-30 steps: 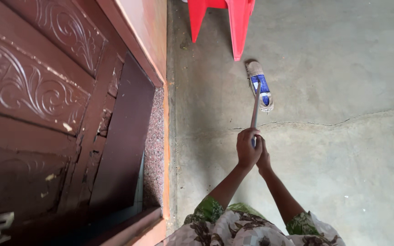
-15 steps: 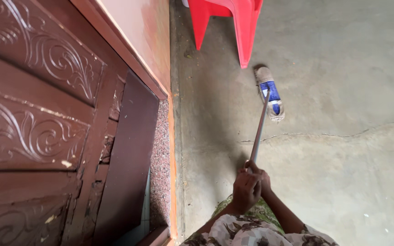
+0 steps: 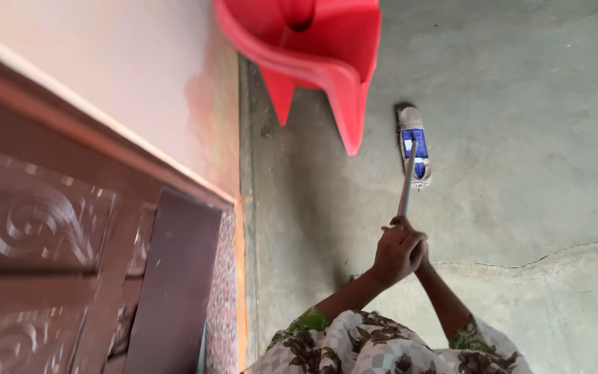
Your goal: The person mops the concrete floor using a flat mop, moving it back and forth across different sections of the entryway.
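Head view. Mop: flat blue-and-grey head lying on the concrete floor, far of the hands, just right of the red plastic chair; thin metal handle slanting back to the person. Left hand: fingers wrapped tight around the handle's near end. Right hand: mostly hidden behind the left, also closed on the handle. Chair seat hollow, nothing in it. Left: pink wall, carved brown door, speckled threshold with orange edge. Crack crossing the floor at right; open concrete beyond.
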